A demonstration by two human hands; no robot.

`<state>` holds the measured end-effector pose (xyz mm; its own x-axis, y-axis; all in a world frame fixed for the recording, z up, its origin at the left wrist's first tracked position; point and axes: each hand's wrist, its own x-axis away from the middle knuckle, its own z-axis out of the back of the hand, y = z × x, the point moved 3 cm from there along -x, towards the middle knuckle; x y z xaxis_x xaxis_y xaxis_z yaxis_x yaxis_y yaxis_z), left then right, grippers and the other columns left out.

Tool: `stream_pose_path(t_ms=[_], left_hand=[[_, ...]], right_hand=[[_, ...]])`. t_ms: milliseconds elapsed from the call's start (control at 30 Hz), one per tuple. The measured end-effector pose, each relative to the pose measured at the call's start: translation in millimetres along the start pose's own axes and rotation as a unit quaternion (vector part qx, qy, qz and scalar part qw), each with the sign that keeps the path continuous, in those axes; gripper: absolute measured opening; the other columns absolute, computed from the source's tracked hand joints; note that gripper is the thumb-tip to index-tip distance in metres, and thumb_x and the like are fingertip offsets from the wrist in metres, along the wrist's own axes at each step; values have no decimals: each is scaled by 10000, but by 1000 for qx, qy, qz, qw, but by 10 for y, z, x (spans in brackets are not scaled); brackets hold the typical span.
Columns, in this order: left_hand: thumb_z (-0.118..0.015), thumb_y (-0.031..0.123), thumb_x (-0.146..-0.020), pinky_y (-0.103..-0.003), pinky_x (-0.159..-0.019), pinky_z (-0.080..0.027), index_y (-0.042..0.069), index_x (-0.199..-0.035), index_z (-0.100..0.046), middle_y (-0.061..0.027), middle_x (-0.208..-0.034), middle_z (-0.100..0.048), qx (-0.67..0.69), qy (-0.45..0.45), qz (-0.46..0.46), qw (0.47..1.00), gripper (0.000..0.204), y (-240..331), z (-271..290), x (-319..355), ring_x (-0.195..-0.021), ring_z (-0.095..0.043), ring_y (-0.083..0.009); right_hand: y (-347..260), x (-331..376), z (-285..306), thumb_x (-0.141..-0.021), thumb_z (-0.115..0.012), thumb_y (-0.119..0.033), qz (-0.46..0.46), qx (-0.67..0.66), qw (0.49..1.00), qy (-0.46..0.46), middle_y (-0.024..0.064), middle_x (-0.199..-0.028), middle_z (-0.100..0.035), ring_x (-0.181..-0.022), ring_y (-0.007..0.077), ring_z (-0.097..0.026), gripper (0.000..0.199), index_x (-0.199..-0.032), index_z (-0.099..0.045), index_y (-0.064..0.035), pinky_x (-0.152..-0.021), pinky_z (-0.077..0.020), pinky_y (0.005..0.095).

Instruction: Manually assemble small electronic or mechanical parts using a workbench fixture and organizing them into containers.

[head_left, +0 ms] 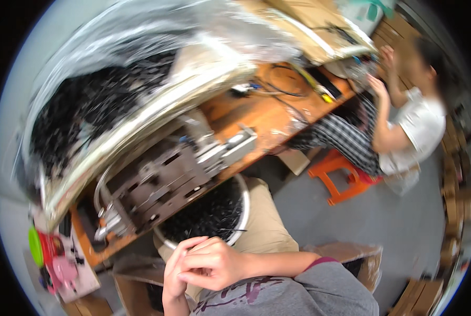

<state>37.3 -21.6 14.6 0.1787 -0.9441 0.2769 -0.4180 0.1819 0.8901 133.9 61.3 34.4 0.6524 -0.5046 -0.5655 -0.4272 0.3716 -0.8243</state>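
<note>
at far left, pink and red plastic items [61, 268] sit beside the desk [267, 113]. next, a big plastic-lined container [153, 105] holds a heap of black pieces [103, 100], blurred. in front of it, on the desk, stands a brown and grey metal fixture [159, 184]. the left hand [175, 266] comes up from the lower edge, its fingers close together against the other hand. a white bucket [246, 197] of small black parts [206, 213] lies just beyond the fingers, between the person's legs; whether they touch its rim, i cannot tell. the right hand [214, 263] folds over the left, fingers loosely curled; whether either hand holds anything, i cannot tell. farther right, a seated co-worker [417, 129] has both hands raised near the desk's end, above an orange stool [335, 176].
</note>
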Motion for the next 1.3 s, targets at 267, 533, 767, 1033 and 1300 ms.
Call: stream_pose_path(t_ms=[267, 533, 767, 1033, 1300], left_hand=[[-519, 146, -984, -303, -932, -487, -65, -1166, -615, -142, -1133, -662, 90, 18, -33, 995, 295, -168, 220, 127, -1035, -628, -177], [-604, 133, -944, -259, -758, -515, -63, -1080, -635, -118, -948, -686, 140, 66, -69, 986, 241, -254, 328, 160, -823, -644, -126], [-590, 129, -954, -227, -704, -483, -53, -1087, -627, -59, -870, -645, 111, 50, -92, 988, 229, -160, 310, 150, -776, -600, -92], [-614, 30, -922, -224, -738, -485, -43, -1185, -557, -45, -896, -637, 116, 20, -141, 983, 279, -180, 265, 163, -822, -610, -93], [-633, 66, -923, -213, -642, -499, -27, -1156, -548, -46, -826, -649, 136, 45, -157, 977, 265, -254, 268, 346, -709, -635, -94]], right_hand=[[9, -60, -79, -758, -705, -36, 6, -85, 991, -108, 82, -663, -626, -584, 224, -617, 91, -716, -626, -18, -534, -477, 308], [62, -96, -95, -792, -650, 13, -50, -160, 975, -145, 100, -719, -662, -662, 239, -655, 55, -737, -639, 11, -646, -516, 319], [123, -82, -45, -805, -615, 26, -102, -189, 972, -99, 114, -711, -668, -690, 243, -665, 81, -726, -633, 26, -700, -534, 343], [167, -44, -78, -859, -557, -71, -182, -371, 909, -55, 129, -670, -631, -647, 248, -621, 157, -718, -568, -1, -677, -500, 386], [246, 11, -256, -876, -517, -171, -220, -498, 837, -63, 140, -596, -555, -543, 263, -570, 240, -683, -483, -33, -562, -500, 445]])
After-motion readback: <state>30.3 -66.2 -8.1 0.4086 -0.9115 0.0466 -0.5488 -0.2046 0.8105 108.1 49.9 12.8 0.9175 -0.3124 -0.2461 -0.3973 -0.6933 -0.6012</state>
